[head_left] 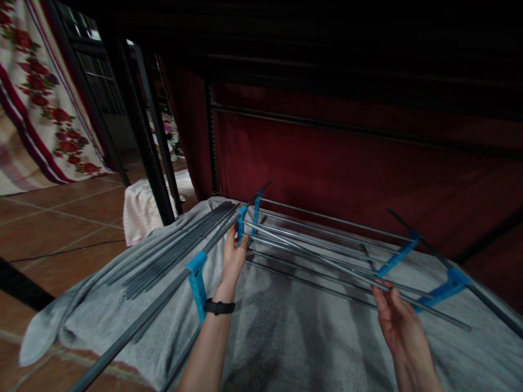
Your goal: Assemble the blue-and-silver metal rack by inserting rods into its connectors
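Observation:
My left hand [235,256], a black band on its wrist, is closed around the lower part of a blue plastic bracket [241,216]. That bracket hangs on a long grey tube [163,298]. Between the thumb and fingers of my right hand [398,311] is a thin metal rod [437,314], slanting from the left bracket to a free end at the right. Other rods [310,214] span from the left brackets to blue brackets [443,288] on a second tube [496,305]. My left fingertips are partly hidden behind the bracket.
A bundle of loose grey rods [180,247] lies left on the grey blanket [294,348]. Another blue bracket [198,283] is nearer me on the left tube. A dark metal frame post [143,125] stands left, a dark surface overhangs, and red cloth [327,169] hangs behind.

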The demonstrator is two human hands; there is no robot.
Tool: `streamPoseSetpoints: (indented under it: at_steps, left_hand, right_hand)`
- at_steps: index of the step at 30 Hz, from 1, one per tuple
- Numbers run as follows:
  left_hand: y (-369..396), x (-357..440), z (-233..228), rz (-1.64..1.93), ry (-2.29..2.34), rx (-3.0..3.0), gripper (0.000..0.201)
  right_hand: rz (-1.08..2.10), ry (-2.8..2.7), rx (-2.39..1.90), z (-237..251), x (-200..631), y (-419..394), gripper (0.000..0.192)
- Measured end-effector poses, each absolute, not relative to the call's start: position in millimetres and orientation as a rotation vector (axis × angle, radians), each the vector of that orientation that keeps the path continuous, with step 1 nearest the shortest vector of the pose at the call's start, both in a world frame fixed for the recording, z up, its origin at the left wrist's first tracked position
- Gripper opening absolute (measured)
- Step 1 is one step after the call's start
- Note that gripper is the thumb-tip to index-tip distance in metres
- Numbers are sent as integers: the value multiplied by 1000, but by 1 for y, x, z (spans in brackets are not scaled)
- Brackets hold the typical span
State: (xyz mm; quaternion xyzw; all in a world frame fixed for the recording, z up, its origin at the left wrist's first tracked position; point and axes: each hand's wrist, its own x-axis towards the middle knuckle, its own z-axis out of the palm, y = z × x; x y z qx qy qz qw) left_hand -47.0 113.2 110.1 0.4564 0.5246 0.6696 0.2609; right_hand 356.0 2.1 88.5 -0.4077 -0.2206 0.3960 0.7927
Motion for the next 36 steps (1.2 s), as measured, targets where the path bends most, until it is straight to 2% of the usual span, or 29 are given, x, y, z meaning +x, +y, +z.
streamPoseSetpoints:
  at_steps: [17, 36]
  left_hand:
    - [108, -46, 114, 1811, 1426, 1294, 63]
    - [108, -44, 114, 1830, 1405, 1310, 65]
  right_hand:
    - [829, -534, -889, 105, 360, 7, 33]
    - [767, -525, -863, 123, 342, 19, 25]
